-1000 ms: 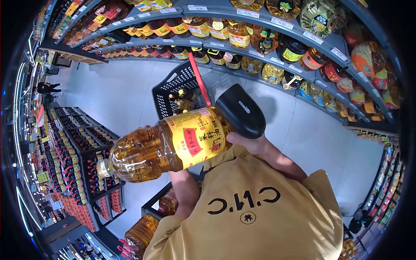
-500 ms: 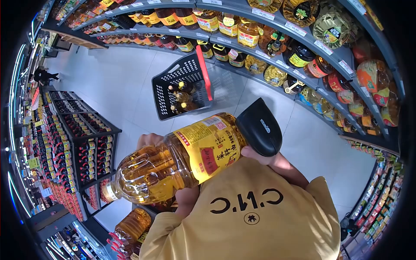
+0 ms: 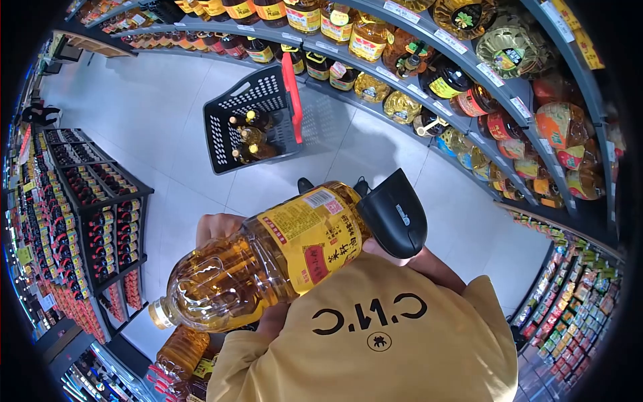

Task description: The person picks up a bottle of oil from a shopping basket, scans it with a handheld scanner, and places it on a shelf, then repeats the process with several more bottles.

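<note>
Left hand (image 3: 220, 229) clamps the oil bottle (image 3: 268, 258) sideways before the chest, fingers curled at its far side — likely supporting its weight. Right hand (image 3: 395, 254) grips the black scanner (image 3: 395, 216) — fingers largely hidden.

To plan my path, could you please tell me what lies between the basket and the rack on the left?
Tiled floor lies between the basket and the rack, as the head view shows.
</note>
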The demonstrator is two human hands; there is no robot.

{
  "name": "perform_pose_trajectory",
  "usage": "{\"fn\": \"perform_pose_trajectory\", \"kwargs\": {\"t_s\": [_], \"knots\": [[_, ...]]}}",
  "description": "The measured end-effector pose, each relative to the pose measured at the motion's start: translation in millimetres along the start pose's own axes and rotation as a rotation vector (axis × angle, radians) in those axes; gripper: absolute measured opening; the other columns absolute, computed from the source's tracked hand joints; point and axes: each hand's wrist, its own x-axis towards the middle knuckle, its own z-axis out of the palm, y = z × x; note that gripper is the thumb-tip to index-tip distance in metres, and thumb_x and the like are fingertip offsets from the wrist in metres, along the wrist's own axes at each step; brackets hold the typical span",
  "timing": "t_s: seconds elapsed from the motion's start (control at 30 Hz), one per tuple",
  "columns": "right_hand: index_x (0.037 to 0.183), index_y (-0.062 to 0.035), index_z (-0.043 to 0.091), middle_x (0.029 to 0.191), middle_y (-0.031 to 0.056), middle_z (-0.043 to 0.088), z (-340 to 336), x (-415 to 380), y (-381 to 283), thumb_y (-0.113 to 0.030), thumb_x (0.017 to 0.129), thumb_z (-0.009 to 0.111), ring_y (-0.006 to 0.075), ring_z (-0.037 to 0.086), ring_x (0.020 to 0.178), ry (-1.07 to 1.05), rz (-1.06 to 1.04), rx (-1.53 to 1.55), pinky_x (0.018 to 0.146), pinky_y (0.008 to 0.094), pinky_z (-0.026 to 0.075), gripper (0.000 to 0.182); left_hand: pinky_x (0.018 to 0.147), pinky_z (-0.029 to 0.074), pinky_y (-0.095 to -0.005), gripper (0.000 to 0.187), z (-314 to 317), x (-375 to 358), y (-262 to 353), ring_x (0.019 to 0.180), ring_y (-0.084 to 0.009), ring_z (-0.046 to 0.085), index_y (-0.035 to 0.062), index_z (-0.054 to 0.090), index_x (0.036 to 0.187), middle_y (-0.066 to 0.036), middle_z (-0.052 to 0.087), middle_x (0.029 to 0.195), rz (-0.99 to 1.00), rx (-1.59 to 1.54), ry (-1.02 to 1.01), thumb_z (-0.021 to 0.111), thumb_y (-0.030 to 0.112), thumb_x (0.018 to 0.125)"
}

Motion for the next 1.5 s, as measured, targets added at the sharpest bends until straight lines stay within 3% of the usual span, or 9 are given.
{"fn": "perform_pose_trajectory", "kwargs": {"t_s": [0.03, 0.23, 0.63, 1.03, 1.13, 1.3, 1.37, 1.5], "knots": [[0.133, -0.0004, 0.052, 0.123, 0.0100, 0.060, -0.1, 0.4, 0.5, -0.010, 0.083, 0.077, 0.0204, 0.057, 0.112, -0.001, 0.000, -0.009, 0.098, 0.0359, 0.045, 0.057, 0.036, 0.034, -0.0276, 0.038, 4.9, 1.3, -2.8, 0.043, -0.0051, 0.046, 0.0196, 0.049, 0.057, 0.001, 0.053, 0.052, 0.023, 0.070, 0.051, 0.056, 0.006, 0.091], [0.132, -0.0004, 0.053, 0.123, 0.0100, 0.061, 2.0, 1.1, -1.1, -0.010, 0.082, 0.078, 0.0205, 0.058, 0.112, -0.005, -0.009, -0.049, 0.098, 0.0358, 0.045, 0.056, 0.036, 0.039, -0.0301, 0.030, 6.2, -7.2, 2.1, 0.044, -0.0093, 0.053, 0.0147, 0.058, 0.063, -0.004, 0.060, 0.057, 0.045, 0.109, 0.098, 0.056, 0.004, 0.091], [0.131, -0.0004, 0.055, 0.123, 0.0101, 0.061, 2.3, 3.2, -4.7, -0.010, 0.081, 0.079, 0.0207, 0.058, 0.111, -0.016, -0.026, -0.095, 0.097, 0.0355, 0.046, 0.056, 0.032, 0.036, -0.0285, 0.037, 7.1, -5.7, -0.7, 0.038, -0.0065, 0.049, 0.0162, 0.049, 0.056, -0.002, 0.056, 0.051, 0.131, 0.103, 0.107, 0.055, 0.000, 0.089], [0.129, -0.0003, 0.056, 0.123, 0.0103, 0.062, -15.5, 0.1, -8.1, -0.009, 0.080, 0.080, 0.0210, 0.059, 0.111, 0.007, -0.078, -0.127, 0.097, 0.0353, 0.046, 0.055, 0.034, 0.037, -0.0319, 0.040, 1.4, 0.2, -10.2, 0.040, -0.0086, 0.048, 0.0175, 0.047, 0.054, -0.003, 0.056, 0.053, -0.011, 0.108, 0.106, 0.057, 0.000, 0.089], [0.128, -0.0003, 0.056, 0.123, 0.0103, 0.062, -26.3, -2.5, -11.3, -0.009, 0.080, 0.080, 0.0210, 0.060, 0.110, 0.017, -0.102, -0.137, 0.097, 0.0352, 0.046, 0.055, 0.037, 0.042, -0.0295, 0.027, -4.0, 0.7, -20.3, 0.046, -0.0135, 0.057, 0.0061, 0.061, 0.064, -0.013, 0.064, 0.063, -0.023, 0.044, 0.045, 0.059, 0.002, 0.091], [0.128, -0.0003, 0.057, 0.123, 0.0103, 0.062, -40.0, -5.3, -23.3, -0.009, 0.080, 0.080, 0.0212, 0.060, 0.110, 0.042, -0.137, -0.200, 0.096, 0.0351, 0.046, 0.054, 0.037, 0.042, -0.0293, 0.027, 2.4, 6.8, -38.0, 0.046, -0.0134, 0.056, 0.0057, 0.061, 0.064, -0.013, 0.063, 0.062, -0.040, 0.035, 0.051, 0.059, 0.002, 0.091], [0.127, -0.0003, 0.057, 0.123, 0.0104, 0.062, -49.2, -15.6, -25.5, -0.009, 0.079, 0.081, 0.0212, 0.060, 0.110, 0.084, -0.076, -0.154, 0.096, 0.0351, 0.047, 0.054, 0.037, 0.042, -0.0292, 0.027, 5.5, 9.8, -52.5, 0.046, -0.0134, 0.056, 0.0056, 0.061, 0.064, -0.013, 0.063, 0.062, -0.046, 0.050, 0.087, 0.059, 0.002, 0.091], [0.131, 0.0014, 0.055, 0.128, 0.0124, 0.060, -63.4, -35.7, -19.0, -0.010, 0.079, 0.082, 0.0215, 0.058, 0.116, 0.190, 0.202, 0.232, 0.101, 0.0356, 0.043, 0.060, 0.037, 0.042, -0.0291, 0.027, 7.4, 17.5, -78.6, 0.046, -0.0134, 0.056, 0.0053, 0.060, 0.064, -0.013, 0.063, 0.062, -0.068, 0.094, 0.201, 0.059, 0.002, 0.090]]}}
